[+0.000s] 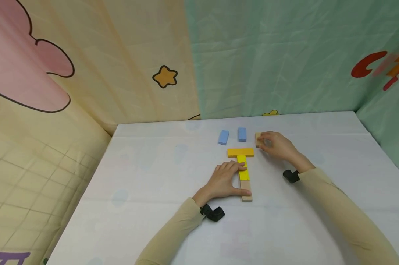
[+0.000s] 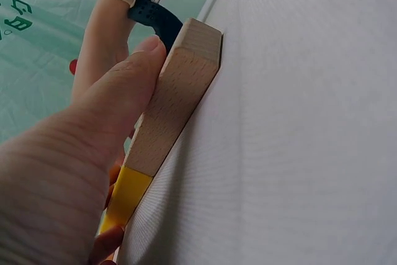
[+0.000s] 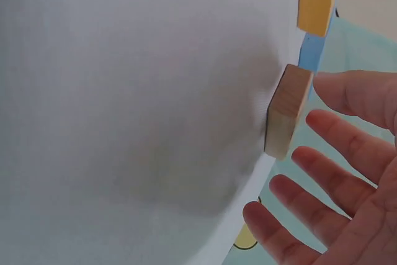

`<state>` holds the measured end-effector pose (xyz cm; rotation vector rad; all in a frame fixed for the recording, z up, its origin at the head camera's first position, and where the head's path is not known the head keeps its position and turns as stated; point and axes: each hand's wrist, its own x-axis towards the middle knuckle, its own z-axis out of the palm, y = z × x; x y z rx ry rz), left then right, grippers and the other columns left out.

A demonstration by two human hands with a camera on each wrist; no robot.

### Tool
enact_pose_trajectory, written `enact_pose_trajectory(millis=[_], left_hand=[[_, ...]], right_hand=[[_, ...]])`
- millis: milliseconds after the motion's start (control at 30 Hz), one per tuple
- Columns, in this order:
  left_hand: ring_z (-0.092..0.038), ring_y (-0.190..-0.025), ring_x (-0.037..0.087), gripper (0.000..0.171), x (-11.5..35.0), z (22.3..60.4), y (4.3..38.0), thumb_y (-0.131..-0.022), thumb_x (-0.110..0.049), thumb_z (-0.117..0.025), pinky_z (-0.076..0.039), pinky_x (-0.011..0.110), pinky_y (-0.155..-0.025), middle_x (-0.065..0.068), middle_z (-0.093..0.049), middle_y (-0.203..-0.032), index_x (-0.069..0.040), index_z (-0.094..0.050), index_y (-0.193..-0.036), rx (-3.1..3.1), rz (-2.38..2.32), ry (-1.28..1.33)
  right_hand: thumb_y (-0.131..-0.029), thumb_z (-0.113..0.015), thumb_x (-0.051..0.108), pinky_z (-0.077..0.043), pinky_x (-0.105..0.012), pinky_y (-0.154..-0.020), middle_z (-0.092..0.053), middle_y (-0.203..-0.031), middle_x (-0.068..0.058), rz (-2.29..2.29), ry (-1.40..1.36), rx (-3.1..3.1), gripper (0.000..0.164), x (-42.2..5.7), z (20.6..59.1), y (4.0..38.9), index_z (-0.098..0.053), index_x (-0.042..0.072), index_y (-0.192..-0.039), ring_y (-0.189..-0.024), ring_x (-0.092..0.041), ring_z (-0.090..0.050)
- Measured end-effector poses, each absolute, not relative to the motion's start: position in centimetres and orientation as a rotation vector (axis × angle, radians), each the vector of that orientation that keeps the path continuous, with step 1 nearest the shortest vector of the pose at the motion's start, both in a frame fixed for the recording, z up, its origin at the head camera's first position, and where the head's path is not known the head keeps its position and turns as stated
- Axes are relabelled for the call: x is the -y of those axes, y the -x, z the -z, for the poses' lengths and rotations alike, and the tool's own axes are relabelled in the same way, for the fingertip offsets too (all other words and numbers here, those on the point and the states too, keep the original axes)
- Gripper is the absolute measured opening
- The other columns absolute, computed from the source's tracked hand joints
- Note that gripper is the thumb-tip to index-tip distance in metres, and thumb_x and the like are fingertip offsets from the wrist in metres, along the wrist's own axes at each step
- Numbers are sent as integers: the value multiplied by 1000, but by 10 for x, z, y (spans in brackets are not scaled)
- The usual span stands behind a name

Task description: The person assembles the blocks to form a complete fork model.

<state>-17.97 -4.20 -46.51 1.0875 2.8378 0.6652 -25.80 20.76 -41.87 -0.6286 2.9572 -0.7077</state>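
In the head view my left hand [image 1: 221, 181] rests along a straight row of blocks. Its thumb lies on a plain wooden block [image 1: 246, 187] at the near end, and its fingertips touch the bright yellow part [image 1: 243, 175] farther up. An orange-yellow block [image 1: 240, 152] lies crosswise at the far end, making a T shape. My right hand [image 1: 278, 144] is at a second plain wooden block [image 1: 257, 137] beyond the T's right end. In the right wrist view, the thumb is right at the edge of that wooden block [image 3: 284, 116], with the other fingers spread out.
Two light blue blocks, one tilted [image 1: 223, 137] and one straighter [image 1: 242, 134], lie behind the T on the white table [image 1: 146, 191]. A printed curtain [image 1: 272, 55] hangs along the table's far edge. Each wrist wears a black camera mount [image 1: 212, 212].
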Motion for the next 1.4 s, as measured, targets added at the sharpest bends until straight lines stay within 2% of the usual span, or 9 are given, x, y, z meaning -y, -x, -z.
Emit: enact_pose_trajectory(millis=[167, 433, 667, 867, 1033, 1400], left_hand=[[-31, -131, 13, 80, 42, 466, 180, -73, -70, -65, -30, 34, -98, -8, -37, -145, -23, -48, -136, -2834, -667, -1088], [-31, -131, 13, 80, 42, 465, 180, -73, -70, -65, -30, 34, -98, -9, -36, -146, -23, -47, -136, -2828, -673, -1079], [-32, -130, 13, 81, 42, 465, 180, -73, -69, -65, -30, 33, -97, -9, -37, -145, -23, -47, -137, -2828, -667, -1077], [-32, -130, 13, 80, 42, 465, 180, -73, -69, -66, -30, 33, -97, -9, -38, -144, -24, -48, -136, -2828, -668, -1067], [-31, -130, 13, 80, 42, 465, 180, -73, -70, -65, -29, 34, -97, -9, -38, -144, -24, -48, -136, -2826, -666, -1066], [-31, -130, 13, 81, 41, 465, 181, -73, -70, -65, -29, 35, -99, -7, -40, -142, -24, -47, -137, -2821, -660, -1059]], right_hand=[[-90, -62, 12, -30, -55, -101, -41, -139, -28, 627, 552, -2927, 44, -207, 419, 262, -53, -9, -128, -126, -44, -37], [-89, -65, 12, -33, -55, -99, -43, -137, -27, 550, 549, -2931, 45, -203, 415, 259, -54, -9, -127, -125, -44, -40], [-85, -65, 3, -35, -54, -98, -51, -127, -29, 583, 605, -2940, 37, -204, 418, 261, -58, -9, -119, -119, -44, -44], [-84, -62, -4, -38, -53, -95, -53, -119, -30, 689, 703, -2875, 31, -208, 421, 265, -54, -10, -112, -112, -42, -49], [-85, -65, -1, -38, -53, -95, -54, -117, -29, 674, 733, -2879, 31, -209, 421, 267, -55, -10, -112, -110, -41, -49], [-86, -68, 7, -35, -53, -98, -54, -121, -28, 703, 763, -2879, 36, -200, 420, 271, -57, -9, -117, -116, -42, -46]])
